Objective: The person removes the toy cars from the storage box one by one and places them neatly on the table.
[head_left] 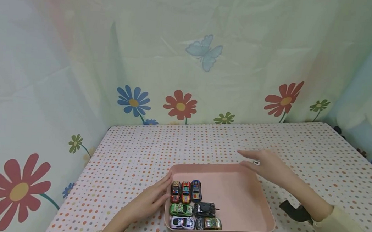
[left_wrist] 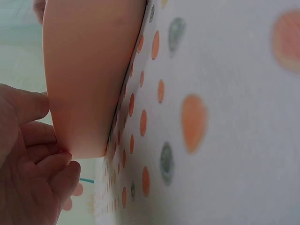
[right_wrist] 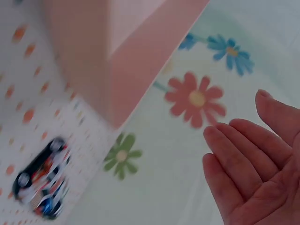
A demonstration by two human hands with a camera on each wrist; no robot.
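A shallow pink tray (head_left: 235, 197) holds several toy cars packed at its left side. Among them are a green car (head_left: 181, 210), a white-and-purple car (head_left: 182, 222) and a black toy tank (head_left: 205, 209). My left hand (head_left: 149, 200) lies along the tray's left side, and its fingertips touch the outer wall in the left wrist view. Over the back right corner my right hand (head_left: 267, 165) hovers, fingers extended, with nothing in its grasp. A multicoloured toy car (right_wrist: 42, 180) stands on the table beyond the tray in the right wrist view; in the head view it cannot be made out.
A dotted cloth covers the table (head_left: 132, 151). Behind it hangs a flowered curtain (head_left: 239, 80), with more curtain at both sides. A black strap (head_left: 296, 211) hangs by the right wrist. Dark round objects (head_left: 337, 130) lie past the table's far right edge.
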